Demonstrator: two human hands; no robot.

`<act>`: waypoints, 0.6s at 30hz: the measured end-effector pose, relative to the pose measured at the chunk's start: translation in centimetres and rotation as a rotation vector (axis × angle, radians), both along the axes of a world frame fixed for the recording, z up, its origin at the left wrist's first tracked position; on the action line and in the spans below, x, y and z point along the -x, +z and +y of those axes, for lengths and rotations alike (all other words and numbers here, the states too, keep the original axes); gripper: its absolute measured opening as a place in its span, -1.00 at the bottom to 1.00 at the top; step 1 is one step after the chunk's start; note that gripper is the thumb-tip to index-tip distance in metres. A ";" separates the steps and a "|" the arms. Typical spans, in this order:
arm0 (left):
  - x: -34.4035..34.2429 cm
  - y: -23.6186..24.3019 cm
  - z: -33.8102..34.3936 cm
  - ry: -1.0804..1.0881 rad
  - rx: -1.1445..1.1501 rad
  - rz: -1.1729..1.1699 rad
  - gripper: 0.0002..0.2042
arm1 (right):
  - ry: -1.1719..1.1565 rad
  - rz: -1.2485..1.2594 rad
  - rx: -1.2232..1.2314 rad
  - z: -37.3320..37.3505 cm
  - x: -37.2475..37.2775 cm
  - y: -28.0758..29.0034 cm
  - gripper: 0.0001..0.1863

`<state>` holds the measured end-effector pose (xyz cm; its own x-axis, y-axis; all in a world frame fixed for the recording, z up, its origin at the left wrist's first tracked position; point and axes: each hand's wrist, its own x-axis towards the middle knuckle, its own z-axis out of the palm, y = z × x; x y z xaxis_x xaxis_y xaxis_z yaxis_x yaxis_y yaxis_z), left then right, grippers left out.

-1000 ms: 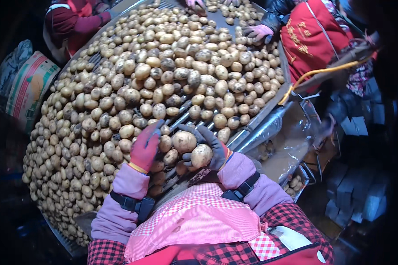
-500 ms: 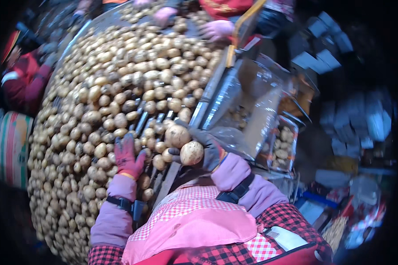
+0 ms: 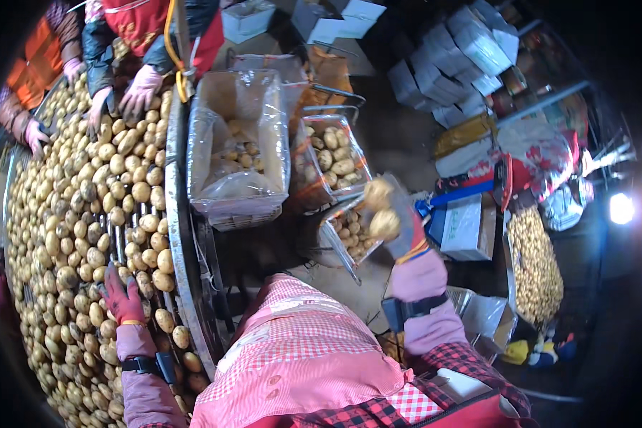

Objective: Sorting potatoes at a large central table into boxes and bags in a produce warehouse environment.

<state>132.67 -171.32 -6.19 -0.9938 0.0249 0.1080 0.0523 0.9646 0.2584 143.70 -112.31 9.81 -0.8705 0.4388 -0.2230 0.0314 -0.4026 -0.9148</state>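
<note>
My left hand [image 3: 123, 298], in a pink-red glove with dark fingertips, rests on the potatoes [image 3: 71, 250] spread over the sorting table, its fingers apart. Out to the right, my right hand [image 3: 406, 230], in a dark grey glove, is closed on two large potatoes [image 3: 383, 224]. It is blurred by motion, and most of its fingers are hidden behind them. The potatoes are over the right side of a small lined crate [image 3: 353, 235] that holds smaller potatoes. I cannot tell whether they touch its rim.
The table's metal edge [image 3: 183, 264] runs along my left. Beyond it stand a large plastic-lined crate [image 3: 201, 143] and another crate of potatoes [image 3: 333, 153]. Co-workers' pink-gloved hands [image 3: 141, 89] touch the far potatoes. White cartons [image 3: 467, 235] and a potato-filled container [image 3: 535, 264] stand at right.
My view has swung to the right. My right hand has carried two potatoes from the table out over the small crate. My left hand is still on the heap.
</note>
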 end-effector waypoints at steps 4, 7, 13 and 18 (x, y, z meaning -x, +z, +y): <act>0.0 -0.7 -0.1 0.023 0.026 0.027 -0.34 | -0.166 0.271 -0.597 3.3 3.5 2.6 -0.47; -0.2 -0.9 -1.1 0.042 0.028 -0.006 -0.26 | -0.139 0.129 -0.882 6.4 7.6 -0.8 -0.41; -0.5 -1.7 -4.0 0.030 0.113 -0.060 -0.28 | 0.070 -0.440 -1.171 15.1 3.9 -13.6 -0.41; -0.7 -1.9 -3.7 0.054 0.030 0.000 -0.36 | 0.434 -0.968 -1.237 13.0 -18.6 -23.6 -0.51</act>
<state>133.32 -175.06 -8.08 -0.9939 -0.0254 0.1076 0.0000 0.9732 0.2298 162.27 -99.32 -13.82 -0.7214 0.5290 -0.4469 0.6634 0.7131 -0.2269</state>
